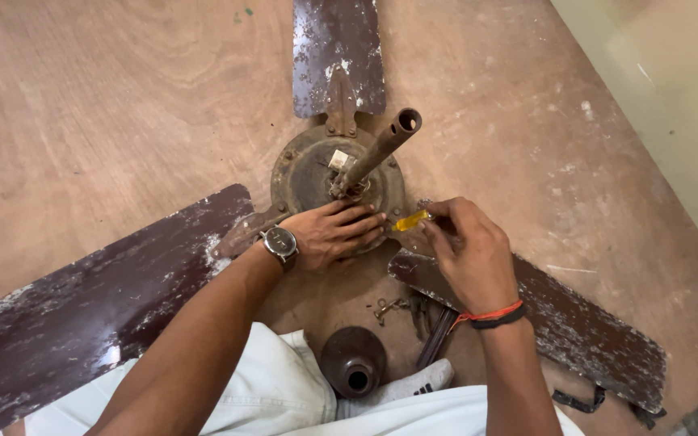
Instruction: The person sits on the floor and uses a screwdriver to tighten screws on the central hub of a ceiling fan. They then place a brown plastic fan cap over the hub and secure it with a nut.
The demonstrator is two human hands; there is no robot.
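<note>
An old brown ceiling fan lies on a wooden board, its round motor housing [304, 169] in the middle and a rusty down rod [381, 145] sticking up toward me. My left hand [333, 232], with a wristwatch on the wrist, lies flat on the near edge of the housing. My right hand [466, 250] grips a small yellow-handled screwdriver [409, 220], its tip pointing at the housing's right rim beside my left fingertips. Three worn blades spread out: one far [339, 48], one left [82, 307], one right [575, 323].
A dark brown cup-shaped fan cover [353, 362] stands near my knees, with loose screws [385, 307] and a dark tool [434, 335] beside it. My white trousers and a sock fill the bottom edge. The board's edge runs diagonally at the upper right.
</note>
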